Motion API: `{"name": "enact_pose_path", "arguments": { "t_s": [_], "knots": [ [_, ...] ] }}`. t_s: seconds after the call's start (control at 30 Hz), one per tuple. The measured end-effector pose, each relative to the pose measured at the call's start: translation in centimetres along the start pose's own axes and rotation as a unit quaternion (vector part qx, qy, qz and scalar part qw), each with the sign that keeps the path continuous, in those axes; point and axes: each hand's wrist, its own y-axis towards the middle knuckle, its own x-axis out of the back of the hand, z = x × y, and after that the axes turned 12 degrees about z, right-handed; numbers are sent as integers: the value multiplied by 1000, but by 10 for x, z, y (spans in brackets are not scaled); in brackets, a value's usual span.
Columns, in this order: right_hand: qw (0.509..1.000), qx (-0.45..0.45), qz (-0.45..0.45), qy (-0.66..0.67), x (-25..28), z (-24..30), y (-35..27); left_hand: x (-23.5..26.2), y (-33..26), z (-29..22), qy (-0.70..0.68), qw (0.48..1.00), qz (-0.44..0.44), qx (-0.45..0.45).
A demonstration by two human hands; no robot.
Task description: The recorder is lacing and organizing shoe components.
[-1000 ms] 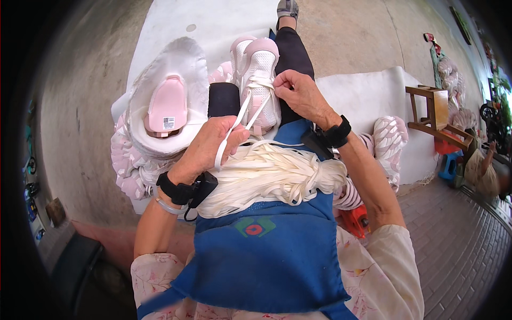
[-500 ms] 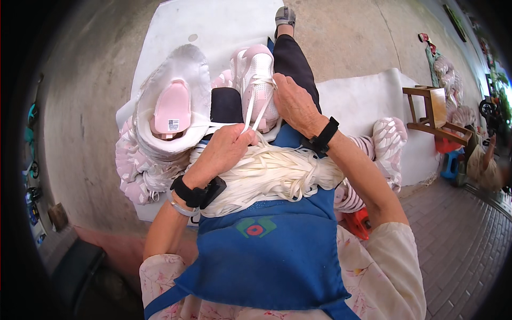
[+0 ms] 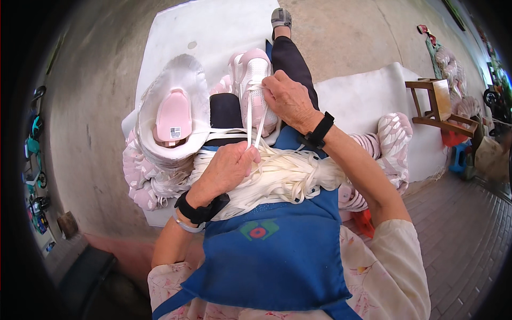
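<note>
A pink and white sneaker (image 3: 255, 65) rests between my legs, its heel end away from me and its toe toward me. My left hand (image 3: 230, 166) is closed on two white shoelace strands (image 3: 249, 120) that run down from the sneaker. Just right of its lacing, my right hand (image 3: 292, 101) is pinched at the upper laces; its fingertips partly hide what they grip. Across my lap, on the blue apron (image 3: 272, 256), lies a thick bundle of loose white laces (image 3: 298, 173), directly beside my left hand.
Left of the sneaker, a white-lined round container (image 3: 198, 88) holds a pink insole-like piece (image 3: 175, 114). Pink and white shoes (image 3: 141, 165) are heaped below it, and more shoes (image 3: 393, 141) lie at right. A wooden stool (image 3: 440, 101) lies tipped beyond the white sheet (image 3: 368, 96).
My left hand has drawn the lace strands a little toward my body, and they look straighter. My right fingers have shifted slightly left over the laces. The whole view has tilted a little.
</note>
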Motion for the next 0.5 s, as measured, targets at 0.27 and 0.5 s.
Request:
{"name": "enact_pose_path", "arguments": {
  "t_s": [0.27, 0.5],
  "knots": [
    [995, 37, 9, -96, -8, 7, 10, -9, -2, -6, 133, 985, -6, -106],
    [999, 30, 19, -27, -2, 8, 16, -1, -7, -10, 106, 994, 26, -26]
  ]
}}
